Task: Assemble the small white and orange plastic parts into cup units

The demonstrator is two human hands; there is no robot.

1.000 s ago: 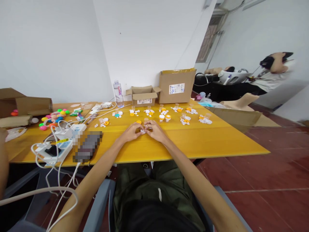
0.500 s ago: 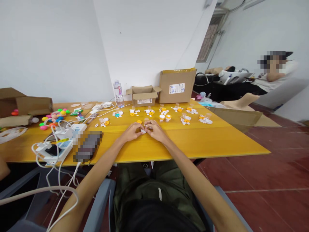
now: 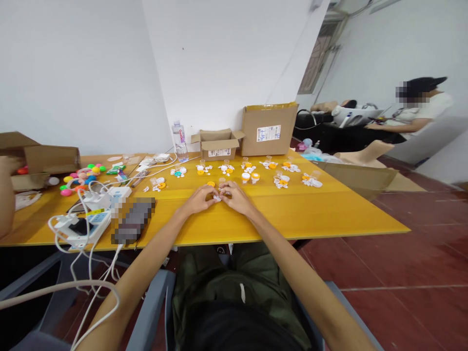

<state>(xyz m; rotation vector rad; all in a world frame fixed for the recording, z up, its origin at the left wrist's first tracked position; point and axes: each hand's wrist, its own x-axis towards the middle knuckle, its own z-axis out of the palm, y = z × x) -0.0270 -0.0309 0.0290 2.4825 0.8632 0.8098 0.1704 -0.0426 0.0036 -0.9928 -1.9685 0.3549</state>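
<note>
My left hand [image 3: 198, 199] and my right hand [image 3: 236, 196] rest together on the yellow table [image 3: 292, 214], fingertips meeting over a small white piece [image 3: 217, 198] that both pinch. Just beyond my fingers lie an orange cap [image 3: 210, 184] and a small clear vial [image 3: 221, 182]. Farther back runs a row of small white and orange parts [image 3: 250, 176] with more vials.
Cardboard boxes [image 3: 268, 128] and a water bottle [image 3: 179, 141] stand at the back wall. Power strips with white cables [image 3: 87, 214] and coloured balls [image 3: 82, 176] lie left. A co-worker's arm [image 3: 6, 195] reaches to a box at far left. Another person [image 3: 413, 114] sits far right.
My hands stay in place on the small piece. The co-worker's arm at far left has risen toward the cardboard box. The person at far right has shifted.
</note>
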